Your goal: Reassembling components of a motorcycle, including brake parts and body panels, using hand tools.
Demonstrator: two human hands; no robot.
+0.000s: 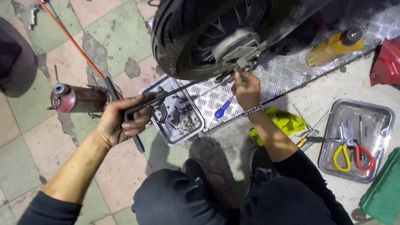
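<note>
My left hand grips the black handle of an air blow gun. Its long thin nozzle points up and right toward the wheel hub, and an orange hose trails off to the upper left. My right hand reaches up to the hub, fingers pinched on a small metal bracket just under it. The black tyre stands on a diamond-pattern metal plate. A beaded band sits on my right wrist.
A steel tray of small parts lies below the tyre, beside a blue-handled screwdriver. A red cylinder lies at left. At right are a yellow rag, a tool tray, a yellow bottle and a green box.
</note>
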